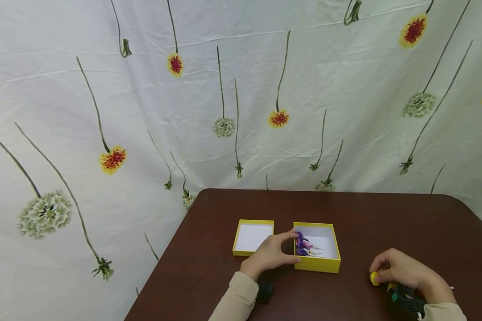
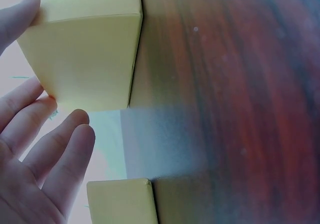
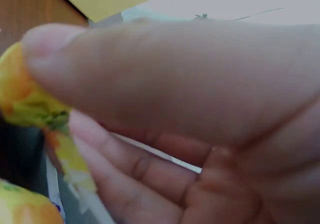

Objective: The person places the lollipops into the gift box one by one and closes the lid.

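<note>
Right grip (image 1: 403, 268) pinches the yellow lollipop (image 1: 374, 279), right of the box (image 1: 317, 265) toward the right edge of the table (image 1: 377, 223), left grip (image 1: 267, 255) holding the box's left side; lollipop probably light, hard, slick-wrapped, best held by its head.

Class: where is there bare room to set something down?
Bare: dark tabletop behind the yellow box and shallow lid, and between that box and the right hand. Crowded: the gap between box and lid, where the left hand is, and the box's left side, holding lollipops.
</note>
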A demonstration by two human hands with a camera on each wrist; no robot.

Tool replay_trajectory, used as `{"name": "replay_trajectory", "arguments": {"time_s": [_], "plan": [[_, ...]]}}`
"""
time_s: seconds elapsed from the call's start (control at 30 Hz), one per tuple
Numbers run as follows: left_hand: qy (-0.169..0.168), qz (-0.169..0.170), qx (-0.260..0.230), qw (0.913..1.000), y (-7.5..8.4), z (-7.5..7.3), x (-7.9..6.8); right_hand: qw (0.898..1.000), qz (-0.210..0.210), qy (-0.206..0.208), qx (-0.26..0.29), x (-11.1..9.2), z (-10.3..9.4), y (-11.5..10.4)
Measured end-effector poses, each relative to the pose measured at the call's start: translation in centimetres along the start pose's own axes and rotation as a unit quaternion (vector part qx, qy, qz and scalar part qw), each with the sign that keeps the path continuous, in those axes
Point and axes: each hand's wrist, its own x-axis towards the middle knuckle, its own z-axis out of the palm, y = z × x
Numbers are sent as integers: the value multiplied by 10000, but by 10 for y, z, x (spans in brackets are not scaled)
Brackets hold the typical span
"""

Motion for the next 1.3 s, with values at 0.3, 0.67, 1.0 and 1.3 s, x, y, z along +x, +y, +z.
{"name": "replay_trajectory", "arguments": {"time_s": [0.3, 0.67, 1.0, 1.3], "plan": [[97, -18, 91, 9999, 1, -1, 1, 9986, 31, 528, 74, -1, -4, -6], [46, -26, 73, 10000, 2, -1, -2, 9817, 541, 1823, -90, 1, 3, -23], [33, -22, 19, 10000, 3, 2, -4, 9668, 432, 2519, 75, 12, 14, -36], [69, 13, 155, 9999, 2, 0, 0, 9652, 75, 2599, 285, 39, 22, -46]]}}
